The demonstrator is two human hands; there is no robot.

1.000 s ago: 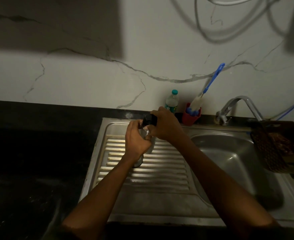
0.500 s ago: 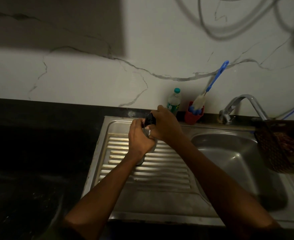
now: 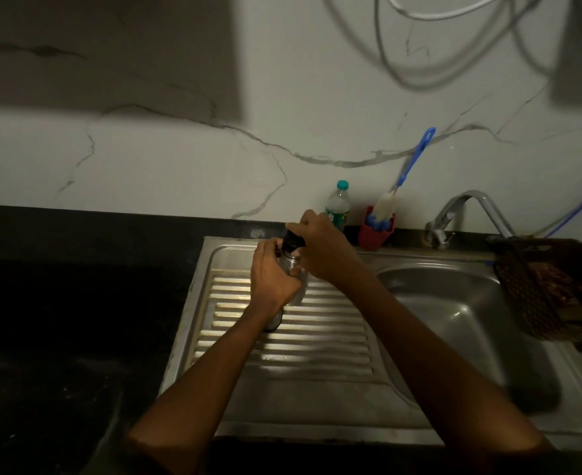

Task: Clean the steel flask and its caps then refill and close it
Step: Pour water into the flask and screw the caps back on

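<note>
The steel flask [image 3: 291, 269] stands upright on the ribbed drainboard [image 3: 282, 337] of the steel sink, mostly hidden by my hands. My left hand [image 3: 272, 279] grips the flask's body from the left. My right hand [image 3: 320, 248] is curled over the black cap [image 3: 291, 242] sitting at the flask's mouth. Only a sliver of the steel neck and the base show between and below my fingers.
A small plastic bottle [image 3: 337, 207] with a teal cap and a red cup [image 3: 373, 234] holding a blue-handled bottle brush [image 3: 409, 169] stand at the wall. The tap [image 3: 464, 210] arches over the sink basin [image 3: 454, 320]. A brown basket [image 3: 553, 289] sits at the right. Black counter [image 3: 77, 303] spreads to the left.
Both hands stay on the flask and cap in the same place; my right hand has shifted slightly around the cap. The view has drifted a little.
</note>
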